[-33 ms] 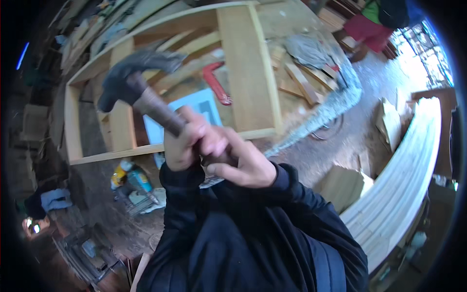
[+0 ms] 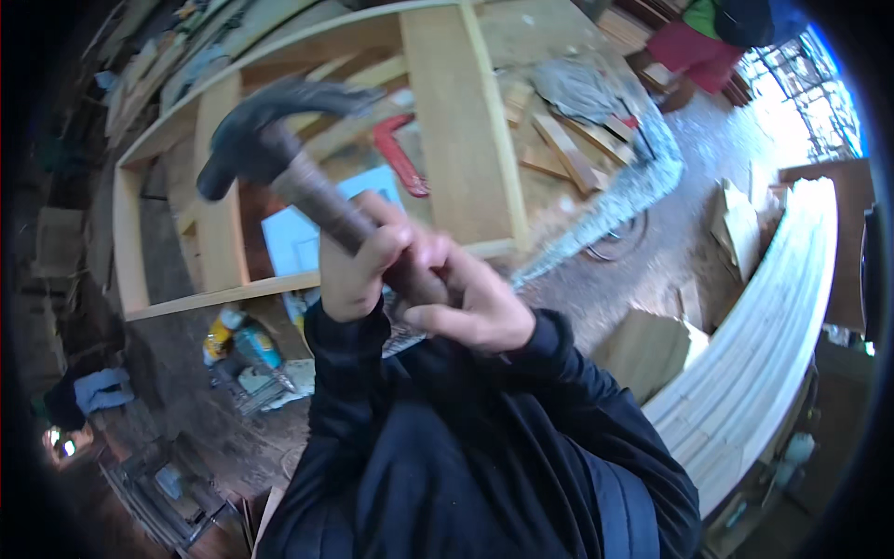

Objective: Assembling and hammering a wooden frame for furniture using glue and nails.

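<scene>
A claw hammer (image 2: 326,207) with a dark head and a brown handle is held up in front of me, its head to the upper left. My left hand (image 2: 358,265) is closed around the middle of the handle. At the handle's lower end, my right hand (image 2: 475,303) grips with thumb and fingers, close beside the left. Behind the hammer, a pale wooden frame (image 2: 456,121) with cross boards lies on the workbench. Inside it are a red angled tool (image 2: 400,158) and a light blue-white sheet (image 2: 291,238), partly covered by the hammer and left hand.
A yellow power tool (image 2: 220,335) and a teal one (image 2: 257,345) lie below the frame. Wood offcuts (image 2: 563,154) and a grey cloth (image 2: 573,88) are at its right. Long pale boards (image 2: 745,373) stand at right. A person in red shorts (image 2: 684,48) is at upper right.
The hammer and both hands have shifted slightly up and to the right. The bench and frame appear a little farther left in view. The grip looks the same.
</scene>
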A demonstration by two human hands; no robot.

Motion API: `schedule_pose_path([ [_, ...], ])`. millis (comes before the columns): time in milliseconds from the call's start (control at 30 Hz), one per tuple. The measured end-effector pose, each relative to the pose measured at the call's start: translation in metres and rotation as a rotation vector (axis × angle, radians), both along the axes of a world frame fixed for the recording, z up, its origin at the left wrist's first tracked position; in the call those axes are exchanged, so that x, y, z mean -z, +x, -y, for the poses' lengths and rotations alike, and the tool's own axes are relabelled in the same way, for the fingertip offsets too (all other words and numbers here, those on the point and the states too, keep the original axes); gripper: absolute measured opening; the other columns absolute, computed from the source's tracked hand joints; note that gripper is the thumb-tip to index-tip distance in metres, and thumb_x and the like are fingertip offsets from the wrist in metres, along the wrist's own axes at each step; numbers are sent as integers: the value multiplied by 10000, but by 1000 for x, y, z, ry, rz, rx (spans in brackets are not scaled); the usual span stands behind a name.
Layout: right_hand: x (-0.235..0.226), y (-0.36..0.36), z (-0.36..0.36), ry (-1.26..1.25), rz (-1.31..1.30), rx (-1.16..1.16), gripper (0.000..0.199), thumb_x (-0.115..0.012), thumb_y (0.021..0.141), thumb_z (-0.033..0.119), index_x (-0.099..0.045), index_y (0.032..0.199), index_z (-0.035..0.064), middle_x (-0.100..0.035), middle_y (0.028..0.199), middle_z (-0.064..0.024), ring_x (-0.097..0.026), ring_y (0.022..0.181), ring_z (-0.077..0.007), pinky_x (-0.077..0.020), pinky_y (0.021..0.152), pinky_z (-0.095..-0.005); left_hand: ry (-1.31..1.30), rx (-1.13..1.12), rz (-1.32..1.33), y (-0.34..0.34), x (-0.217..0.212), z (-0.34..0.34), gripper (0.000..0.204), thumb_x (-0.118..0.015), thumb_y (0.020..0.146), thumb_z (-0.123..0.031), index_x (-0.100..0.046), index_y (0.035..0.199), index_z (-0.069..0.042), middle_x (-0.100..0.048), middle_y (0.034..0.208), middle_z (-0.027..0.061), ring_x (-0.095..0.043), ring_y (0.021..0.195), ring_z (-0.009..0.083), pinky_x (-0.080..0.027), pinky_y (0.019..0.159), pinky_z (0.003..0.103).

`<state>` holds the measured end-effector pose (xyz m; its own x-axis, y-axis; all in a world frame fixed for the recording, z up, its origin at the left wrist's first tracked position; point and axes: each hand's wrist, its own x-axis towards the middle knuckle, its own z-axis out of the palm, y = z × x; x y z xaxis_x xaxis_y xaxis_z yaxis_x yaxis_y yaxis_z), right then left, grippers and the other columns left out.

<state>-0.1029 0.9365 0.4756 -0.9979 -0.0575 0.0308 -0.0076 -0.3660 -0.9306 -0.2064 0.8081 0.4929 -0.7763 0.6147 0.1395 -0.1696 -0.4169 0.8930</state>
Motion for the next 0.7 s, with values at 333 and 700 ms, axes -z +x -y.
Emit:
schedule_pose_path([
  [333,-9,173,-53,913,552,449,473,-676,822,73,-512,1257,-17,-602,814,-140,-619,705,-234,-507,699,-321,-986,-114,-463,11,86,-3,541,-777,771,-356,-605,1134,6,-628,1090,227,-630,989,347,-470,928,371],
  [700,11,170,-11,1133,588,511,495,-677,832,57,-509,1293,-9,-558,770,-118,-561,664,-193,-483,655,-306,-656,9,-211,-24,167,-53,501,-665,890,-321,-476,1159,56,-627,1073,298,-632,1006,407,-489,874,438],
])
